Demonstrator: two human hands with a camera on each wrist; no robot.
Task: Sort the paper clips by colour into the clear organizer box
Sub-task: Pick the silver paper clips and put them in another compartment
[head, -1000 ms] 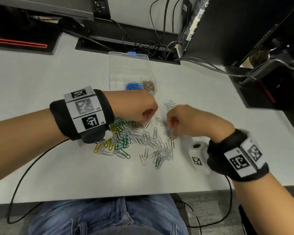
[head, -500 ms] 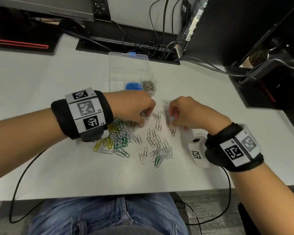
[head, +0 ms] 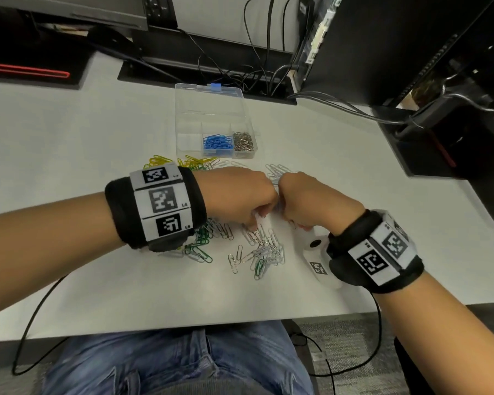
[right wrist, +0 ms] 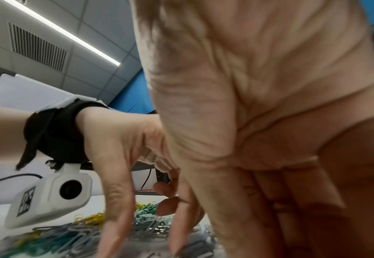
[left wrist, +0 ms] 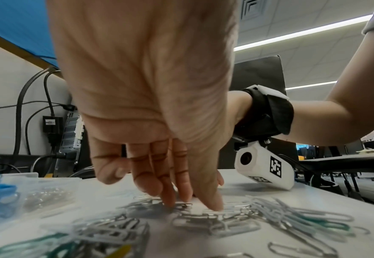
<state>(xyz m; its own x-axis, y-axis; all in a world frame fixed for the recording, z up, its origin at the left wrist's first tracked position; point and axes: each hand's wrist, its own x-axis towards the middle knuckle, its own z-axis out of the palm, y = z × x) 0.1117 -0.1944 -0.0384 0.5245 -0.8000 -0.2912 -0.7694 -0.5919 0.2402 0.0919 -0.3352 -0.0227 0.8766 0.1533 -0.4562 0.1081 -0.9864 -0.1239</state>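
Note:
The clear organizer box [head: 211,109] stands open at the back of the desk, with blue clips [head: 217,142] and silver clips [head: 243,141] in two front compartments. Loose white clips [head: 265,252], green clips [head: 200,246] and yellow clips [head: 194,161] lie in front of it. My left hand [head: 255,220] reaches down into the pile, thumb and fingers [left wrist: 170,197] straight, tips touching white clips [left wrist: 214,221]. My right hand [head: 294,220] is knuckle to knuckle with it over the same clips. The right fingers [right wrist: 291,200] point down and their tips are hidden.
Cables and a dark computer case [head: 382,47] crowd the back right, close to the box. A black mat with a red line [head: 26,72] lies at the back left. The desk's front edge [head: 183,326] runs just above my lap. Black cords hang from both wrists.
Both hands have closed in on each other over the white clips until the knuckles meet. The right hand moved left and forward, and the left hand's fingers dropped onto the clips.

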